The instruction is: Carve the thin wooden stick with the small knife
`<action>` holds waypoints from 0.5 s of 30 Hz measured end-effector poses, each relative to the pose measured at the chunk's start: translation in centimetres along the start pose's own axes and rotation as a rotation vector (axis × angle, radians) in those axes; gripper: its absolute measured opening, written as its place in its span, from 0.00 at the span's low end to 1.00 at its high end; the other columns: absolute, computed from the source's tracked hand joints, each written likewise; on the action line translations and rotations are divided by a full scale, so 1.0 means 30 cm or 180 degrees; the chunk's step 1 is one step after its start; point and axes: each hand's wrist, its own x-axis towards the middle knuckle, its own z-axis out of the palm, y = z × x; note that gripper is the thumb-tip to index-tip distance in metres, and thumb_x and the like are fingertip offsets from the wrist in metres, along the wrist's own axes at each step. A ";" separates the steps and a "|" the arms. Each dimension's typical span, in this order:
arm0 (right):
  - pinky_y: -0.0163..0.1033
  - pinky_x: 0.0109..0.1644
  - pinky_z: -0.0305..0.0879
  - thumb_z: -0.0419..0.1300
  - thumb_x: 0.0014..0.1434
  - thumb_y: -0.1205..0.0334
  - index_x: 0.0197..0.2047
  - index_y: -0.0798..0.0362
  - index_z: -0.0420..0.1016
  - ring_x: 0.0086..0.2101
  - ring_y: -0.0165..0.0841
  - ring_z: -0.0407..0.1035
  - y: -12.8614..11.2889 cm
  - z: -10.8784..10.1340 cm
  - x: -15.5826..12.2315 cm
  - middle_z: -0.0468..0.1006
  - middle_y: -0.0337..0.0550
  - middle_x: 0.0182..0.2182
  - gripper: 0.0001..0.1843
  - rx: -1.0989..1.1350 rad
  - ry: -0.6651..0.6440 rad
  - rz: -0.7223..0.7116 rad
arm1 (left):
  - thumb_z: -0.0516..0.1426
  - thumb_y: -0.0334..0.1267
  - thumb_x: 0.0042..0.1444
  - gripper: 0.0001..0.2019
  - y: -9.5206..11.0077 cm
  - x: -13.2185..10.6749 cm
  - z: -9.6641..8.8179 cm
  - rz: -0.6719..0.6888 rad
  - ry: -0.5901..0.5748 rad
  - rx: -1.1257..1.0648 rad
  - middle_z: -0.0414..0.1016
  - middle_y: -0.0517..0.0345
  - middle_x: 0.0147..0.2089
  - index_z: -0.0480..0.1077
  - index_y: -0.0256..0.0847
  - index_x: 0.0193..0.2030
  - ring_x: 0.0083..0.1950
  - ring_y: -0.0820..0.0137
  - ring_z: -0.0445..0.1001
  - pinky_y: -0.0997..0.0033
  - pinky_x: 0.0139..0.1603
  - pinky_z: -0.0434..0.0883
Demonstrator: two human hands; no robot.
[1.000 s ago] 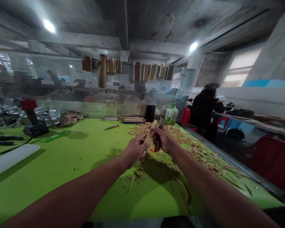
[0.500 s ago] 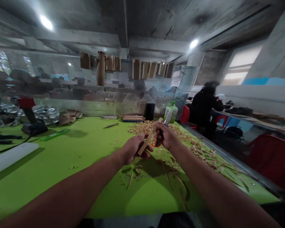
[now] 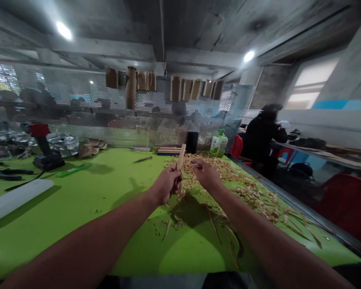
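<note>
My left hand [image 3: 167,184] is closed round the lower part of a pale, flat bamboo strip [image 3: 182,155], which stands up out of the fist. To its right, my right hand [image 3: 207,173] is curled round a silver-and-red knife [image 3: 199,166]; most of the knife is hidden by the fingers, and its blade cannot be made out. The hands are a little apart, above the green table [image 3: 108,224]. Curled shavings [image 3: 225,168] lie heaped beyond and to the right of them, with several longer slivers nearer me.
On the left are a red-and-black cordless drill [image 3: 42,144], pliers [image 3: 6,174], a green cutter [image 3: 74,170] and a white block [image 3: 21,198]. A green bottle [image 3: 218,144] and a dark upright slab [image 3: 192,142] stand at the back. A person in black [image 3: 263,134] sits at right.
The bamboo strip has gone from slanting between both hands to upright in my left hand. My right hand has come off it and turned, so the knife's silver part now hardly shows.
</note>
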 end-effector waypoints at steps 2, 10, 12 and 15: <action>0.35 0.39 0.60 0.52 0.61 0.60 0.48 0.48 0.75 0.39 0.36 0.72 -0.018 0.002 -0.012 0.80 0.43 0.39 0.15 -0.0648 -0.0292 -0.0099 | 0.53 0.35 0.56 0.05 0.012 -0.005 0.003 -0.0011 -0.0046 -0.0103 0.64 0.67 0.27 0.63 0.41 0.40 0.17 0.82 0.57 0.83 0.14 0.52; 0.34 0.35 0.56 0.46 0.66 0.61 0.48 0.49 0.72 0.34 0.35 0.73 -0.092 -0.006 -0.056 0.81 0.46 0.37 0.15 -0.1584 -0.0814 -0.0435 | 0.56 0.35 0.53 0.08 0.013 -0.007 0.017 -0.0037 -0.0209 -0.0408 0.65 0.65 0.30 0.62 0.40 0.39 0.17 0.83 0.57 0.84 0.13 0.52; 0.34 0.35 0.56 0.45 0.66 0.61 0.47 0.49 0.72 0.33 0.34 0.72 -0.094 -0.007 -0.058 0.81 0.47 0.36 0.15 -0.1658 -0.0860 -0.0442 | 0.56 0.34 0.52 0.08 0.011 -0.005 0.019 -0.0033 -0.0195 -0.0448 0.65 0.65 0.30 0.61 0.40 0.38 0.17 0.84 0.57 0.85 0.14 0.52; 0.34 0.34 0.54 0.45 0.66 0.63 0.46 0.50 0.72 0.32 0.34 0.72 -0.086 -0.006 -0.055 0.80 0.46 0.35 0.15 -0.1727 -0.0854 -0.0445 | 0.56 0.33 0.52 0.07 0.016 -0.011 0.026 -0.0030 -0.0199 -0.0476 0.64 0.65 0.29 0.60 0.40 0.36 0.17 0.84 0.56 0.85 0.13 0.51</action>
